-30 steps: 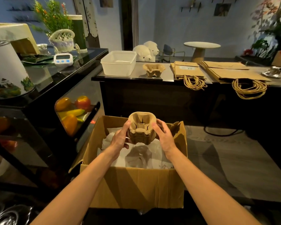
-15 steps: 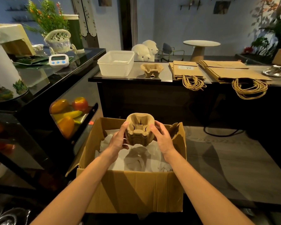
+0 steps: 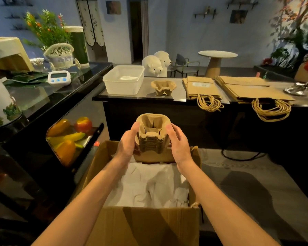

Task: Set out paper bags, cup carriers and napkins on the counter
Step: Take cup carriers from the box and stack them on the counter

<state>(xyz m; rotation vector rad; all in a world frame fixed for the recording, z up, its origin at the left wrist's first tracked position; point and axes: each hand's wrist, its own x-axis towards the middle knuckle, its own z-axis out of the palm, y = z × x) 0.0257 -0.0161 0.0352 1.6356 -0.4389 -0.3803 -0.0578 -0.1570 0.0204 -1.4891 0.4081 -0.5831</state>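
The room is dim, with warm yellow light, maybe from the upper left. The shiny black glass countertop (image 3: 48, 98) shows glare. The edges bend and blur.

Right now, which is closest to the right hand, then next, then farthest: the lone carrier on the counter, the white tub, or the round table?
1. Lone carrier, on the counter straight ahead of the right hand, which holds a carrier stack.
2. White tub, on the counter, further left.
3. Round table, far back beyond the counter.
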